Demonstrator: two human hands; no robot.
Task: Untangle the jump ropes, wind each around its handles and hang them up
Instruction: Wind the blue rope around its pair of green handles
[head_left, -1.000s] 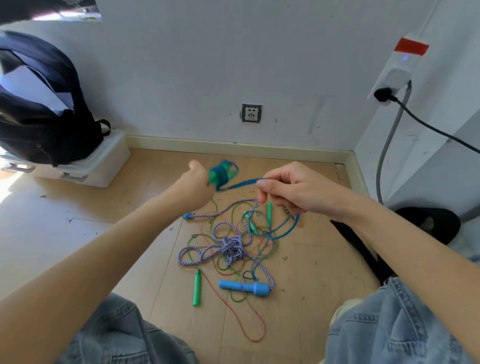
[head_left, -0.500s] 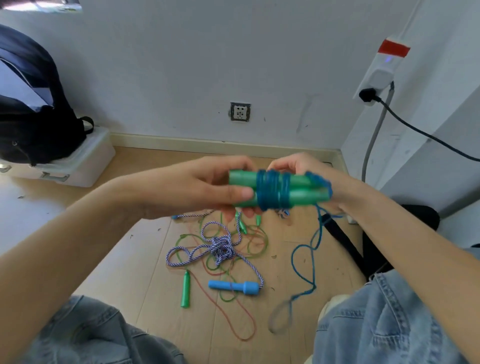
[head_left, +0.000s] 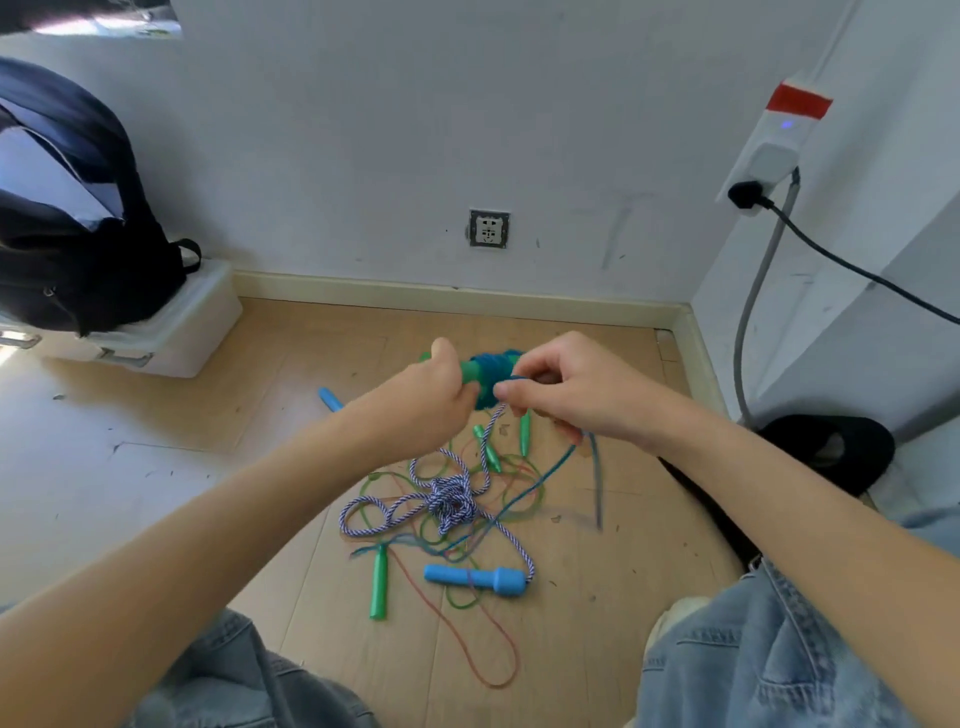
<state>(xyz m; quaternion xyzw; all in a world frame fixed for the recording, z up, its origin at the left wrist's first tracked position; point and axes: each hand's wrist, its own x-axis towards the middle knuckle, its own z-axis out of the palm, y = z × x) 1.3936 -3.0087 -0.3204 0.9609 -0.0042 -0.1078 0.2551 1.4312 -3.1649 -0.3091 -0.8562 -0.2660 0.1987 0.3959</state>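
Fingers of the left hand (head_left: 436, 395) are curled tight around the green plastic handles (head_left: 470, 370), which are held level above the wooden floor (head_left: 156, 467). Blue cord (head_left: 491, 371) is wound in a thick band around those handles, just right of the left fingertips. Touching that band from the right, the right hand (head_left: 576, 389) is seen with thumb and forefinger pinched together on the free end of the cord; the loose length trails down below the right fingers, blurred. Beneath both hands, well apart from the fingers, a tangle is spread on the floor: a blue-and-white braided rope (head_left: 452, 501) knotted at the middle, thin green cord (head_left: 524, 512) and thin red cord (head_left: 483, 665) looped around it. A light blue plastic handle (head_left: 475, 578) is joined to the braided rope's end, and a single green handle (head_left: 379, 584) is laid just left of it. Two further green handles (head_left: 524, 434) are seen directly under the right fingers.
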